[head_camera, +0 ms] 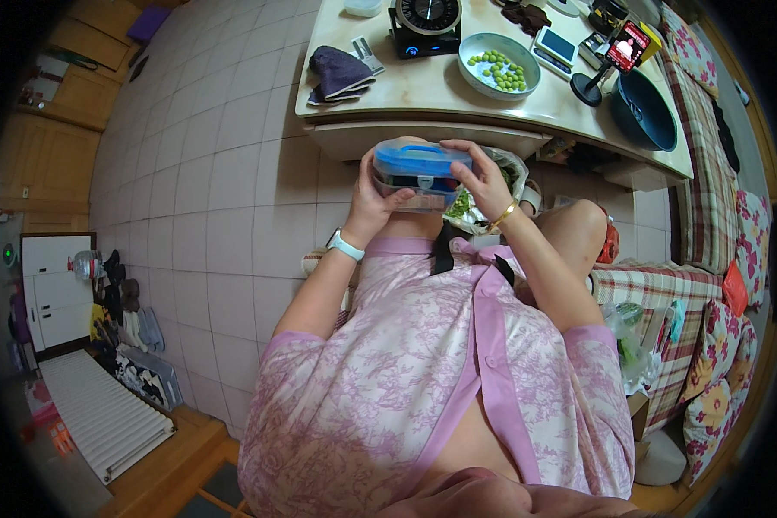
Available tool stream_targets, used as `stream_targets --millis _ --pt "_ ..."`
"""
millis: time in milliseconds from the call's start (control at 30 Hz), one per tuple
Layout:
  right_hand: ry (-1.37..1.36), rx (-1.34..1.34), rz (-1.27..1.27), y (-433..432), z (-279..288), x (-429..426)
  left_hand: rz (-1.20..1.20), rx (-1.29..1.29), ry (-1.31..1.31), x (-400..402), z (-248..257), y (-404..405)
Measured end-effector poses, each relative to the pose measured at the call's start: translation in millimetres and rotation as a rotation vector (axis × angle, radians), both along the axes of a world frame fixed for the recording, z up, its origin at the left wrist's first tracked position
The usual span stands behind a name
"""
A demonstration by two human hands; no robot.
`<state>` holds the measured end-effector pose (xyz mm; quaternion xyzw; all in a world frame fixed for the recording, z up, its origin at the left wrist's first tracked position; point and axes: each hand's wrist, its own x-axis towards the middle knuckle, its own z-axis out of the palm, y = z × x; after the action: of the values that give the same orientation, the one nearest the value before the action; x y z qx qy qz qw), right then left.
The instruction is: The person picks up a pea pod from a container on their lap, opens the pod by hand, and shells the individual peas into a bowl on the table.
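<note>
Between my hands, above my lap, is a clear plastic storage box (421, 184) with a blue translucent lid (421, 157) and a blue carrying handle. A white latch sits on its front side, and dark items show through the wall. My left hand (377, 194) grips the box's left end, thumb across the front. My right hand (482, 178) holds the lid's right end with thumb and fingers. Just beyond, partly hidden by the box and my right hand, a plastic bag (511, 171) holds green plant scraps on the floor.
On the table (421, 90) stand a bowl of green beans or peas (499, 67), a dark folded cloth (341, 71), a round-faced device (427, 16), a phone on a stand (628, 46) and a dark blue basin (644, 110). A plaid-covered sofa (660, 285) lies to the right.
</note>
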<state>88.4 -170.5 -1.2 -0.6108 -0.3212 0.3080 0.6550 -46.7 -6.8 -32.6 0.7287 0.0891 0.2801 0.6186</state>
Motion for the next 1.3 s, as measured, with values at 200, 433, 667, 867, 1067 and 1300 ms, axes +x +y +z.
stream_targets --millis 200,433,667,867,1067,1300 --pt "-0.149 -0.013 0.018 3 6 9 0.02 0.021 0.044 -3 0 -3" --pt "-0.034 -0.019 0.057 2 8 12 -0.037 0.068 -0.016 -10 0 -6" --pt "-0.123 -0.059 0.038 3 12 11 -0.001 0.147 0.0 -17 11 -12" --pt "-0.209 -0.158 0.009 11 11 23 0.03 0.053 -0.063 -13 27 -10" --pt "-0.071 -0.295 -0.057 22 20 23 0.061 0.012 -0.089 -1 32 7" --pt "-0.265 0.003 -0.356 29 10 20 0.14 -0.054 -0.03 12 30 8"
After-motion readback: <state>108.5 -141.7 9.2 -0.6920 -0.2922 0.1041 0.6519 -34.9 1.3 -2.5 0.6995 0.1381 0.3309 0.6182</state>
